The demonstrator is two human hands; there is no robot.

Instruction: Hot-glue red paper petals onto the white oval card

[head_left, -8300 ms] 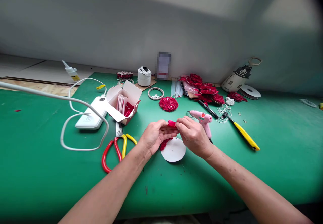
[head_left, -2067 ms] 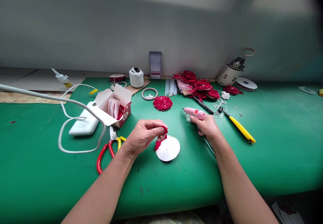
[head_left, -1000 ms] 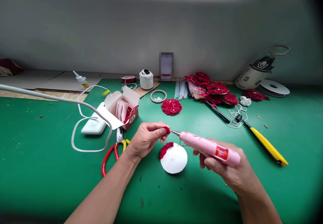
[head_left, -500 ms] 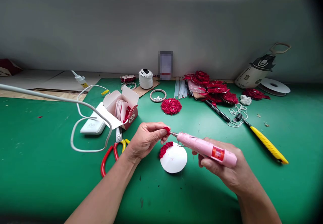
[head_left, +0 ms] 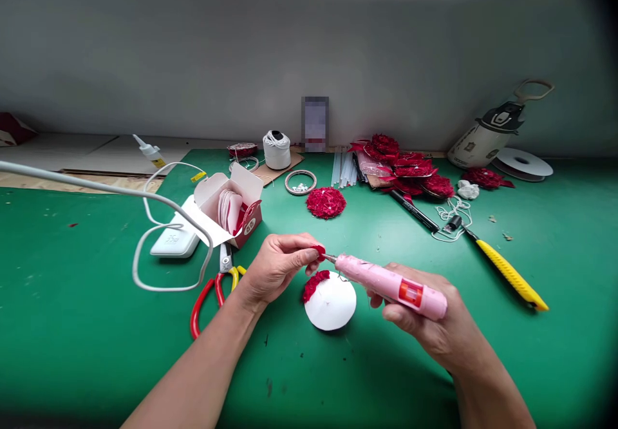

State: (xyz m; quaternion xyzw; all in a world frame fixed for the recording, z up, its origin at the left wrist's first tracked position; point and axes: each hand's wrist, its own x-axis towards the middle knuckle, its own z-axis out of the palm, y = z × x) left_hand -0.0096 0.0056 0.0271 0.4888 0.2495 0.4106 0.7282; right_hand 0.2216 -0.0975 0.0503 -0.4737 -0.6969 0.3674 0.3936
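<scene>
Between thumb and fingers, my left hand (head_left: 282,265) pinches a small red fabric piece (head_left: 319,250). My right hand (head_left: 427,306) is wrapped round a pink hot glue gun (head_left: 376,279), whose metal nozzle points left and is at or very near the red piece. Below them on the table lies a white disc (head_left: 333,306), with ruffled red fabric along its upper left edge. A finished-looking round red flower (head_left: 326,203) lies flat beyond my hands. Scissors (head_left: 223,281) with red and yellow handles are partly hidden by my left forearm.
On the green table (head_left: 386,377), an open box (head_left: 236,213) and a white power bank (head_left: 174,239) with a cable stand left. Behind are a string spool (head_left: 277,151) and glue sticks (head_left: 343,170). To the right lie red flowers (head_left: 410,166), a black marker (head_left: 415,210) and a yellow cutter (head_left: 512,276).
The glue gun has shifted very slightly left in the picture. The whole view has drifted a little left too; both hands keep their grips.
</scene>
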